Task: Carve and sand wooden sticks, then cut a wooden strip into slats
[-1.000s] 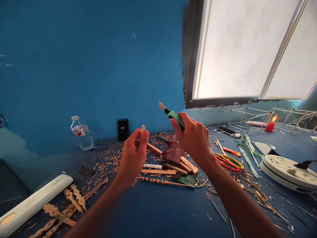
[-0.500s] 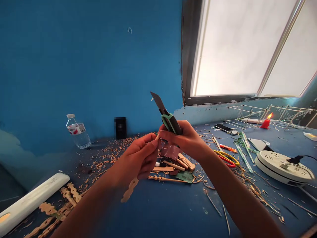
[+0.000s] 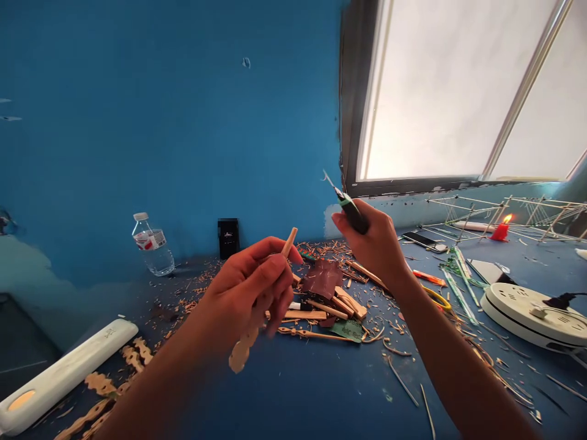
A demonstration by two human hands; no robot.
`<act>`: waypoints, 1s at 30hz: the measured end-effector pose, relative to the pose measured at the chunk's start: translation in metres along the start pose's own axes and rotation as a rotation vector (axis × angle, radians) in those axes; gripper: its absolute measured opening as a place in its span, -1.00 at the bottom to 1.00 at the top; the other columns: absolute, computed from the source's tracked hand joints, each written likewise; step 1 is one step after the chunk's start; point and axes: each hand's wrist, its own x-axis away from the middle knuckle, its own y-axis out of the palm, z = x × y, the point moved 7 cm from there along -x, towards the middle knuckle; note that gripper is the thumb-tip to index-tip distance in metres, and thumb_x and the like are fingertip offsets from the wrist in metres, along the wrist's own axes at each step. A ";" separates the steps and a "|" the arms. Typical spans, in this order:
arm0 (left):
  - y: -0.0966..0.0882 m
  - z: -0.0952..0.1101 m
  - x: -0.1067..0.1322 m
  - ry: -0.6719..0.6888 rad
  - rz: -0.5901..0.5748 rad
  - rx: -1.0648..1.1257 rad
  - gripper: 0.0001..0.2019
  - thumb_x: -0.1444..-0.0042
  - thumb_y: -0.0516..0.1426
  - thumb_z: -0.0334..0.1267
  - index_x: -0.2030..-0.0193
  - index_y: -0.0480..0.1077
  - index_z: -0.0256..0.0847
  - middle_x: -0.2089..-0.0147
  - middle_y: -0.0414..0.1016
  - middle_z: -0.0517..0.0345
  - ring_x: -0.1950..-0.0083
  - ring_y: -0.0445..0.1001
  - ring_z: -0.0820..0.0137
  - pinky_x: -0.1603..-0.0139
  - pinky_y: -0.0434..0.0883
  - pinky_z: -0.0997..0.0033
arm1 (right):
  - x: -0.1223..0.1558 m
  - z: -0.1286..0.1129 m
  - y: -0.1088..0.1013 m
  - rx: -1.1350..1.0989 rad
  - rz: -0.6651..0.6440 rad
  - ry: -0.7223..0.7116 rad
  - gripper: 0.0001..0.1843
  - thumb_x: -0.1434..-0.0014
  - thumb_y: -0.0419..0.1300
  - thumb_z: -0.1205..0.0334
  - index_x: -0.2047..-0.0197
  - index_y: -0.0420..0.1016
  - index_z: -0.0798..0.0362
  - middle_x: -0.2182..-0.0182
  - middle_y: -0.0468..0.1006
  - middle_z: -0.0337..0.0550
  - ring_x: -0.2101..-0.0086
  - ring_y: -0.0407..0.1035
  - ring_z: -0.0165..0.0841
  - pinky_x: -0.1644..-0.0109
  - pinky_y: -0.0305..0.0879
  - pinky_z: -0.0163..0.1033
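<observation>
Between thumb and fingers, my left hand (image 3: 257, 275) pinches a carved wooden stick (image 3: 288, 243). Its slim tip points up, and a wavy, scalloped end (image 3: 240, 353) hangs below the palm. To the right and apart from it, my right hand (image 3: 373, 235) is wrapped round a utility knife (image 3: 352, 214) with a black and green handle. The blade points up and left, seen nearly edge-on, with a thin curl of shaving at its tip. Under the hands lie brown sandpaper (image 3: 323, 278), a green sheet scrap (image 3: 347, 330) and several wooden pieces (image 3: 305, 315).
Wood shavings cover the blue table. At left are a water bottle (image 3: 153, 244), a white elongated device (image 3: 68, 373) and carved sticks (image 3: 101, 384). At right stand a round power strip (image 3: 523, 305), a phone (image 3: 422, 240), a lit red candle (image 3: 501, 231) and a thin stick frame (image 3: 463, 214).
My right hand with the knife has moved right and up, away from my left hand, and the blade has turned edge-on. The stick's tip now shows clearly above my left fingers.
</observation>
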 end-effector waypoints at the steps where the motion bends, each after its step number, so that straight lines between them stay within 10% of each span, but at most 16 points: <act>1: 0.000 0.000 0.000 0.009 0.006 0.001 -0.82 -0.38 0.16 -0.04 0.14 0.45 -0.07 0.52 0.13 0.37 0.58 0.16 0.56 0.66 0.19 0.65 | 0.002 -0.006 0.000 0.018 0.013 -0.027 -0.62 -0.34 0.18 0.04 0.43 0.16 -0.05 0.57 0.10 -0.40 0.49 -0.06 -0.42 0.42 -0.03 -0.23; 10: -0.002 0.006 0.009 0.088 0.088 -0.163 -0.77 -0.38 0.19 -0.01 0.17 0.34 -0.09 0.47 0.03 0.42 0.52 -0.08 0.60 0.57 0.04 0.66 | 0.027 -0.058 0.015 0.229 -0.100 -0.284 -0.75 -0.09 0.22 0.21 0.40 0.15 -0.05 0.57 0.24 -0.41 0.50 -0.12 -0.42 0.42 -0.15 -0.23; 30: -0.009 0.000 0.010 0.204 0.409 -0.405 -0.58 -0.32 0.17 0.21 0.29 0.30 -0.11 0.52 0.08 0.38 0.53 0.02 0.55 0.58 0.05 0.53 | 0.029 -0.055 0.027 0.453 -0.098 -0.213 -0.66 -0.17 0.22 0.05 0.42 0.12 -0.04 0.59 0.31 -0.33 0.54 0.00 -0.43 0.39 -0.18 -0.21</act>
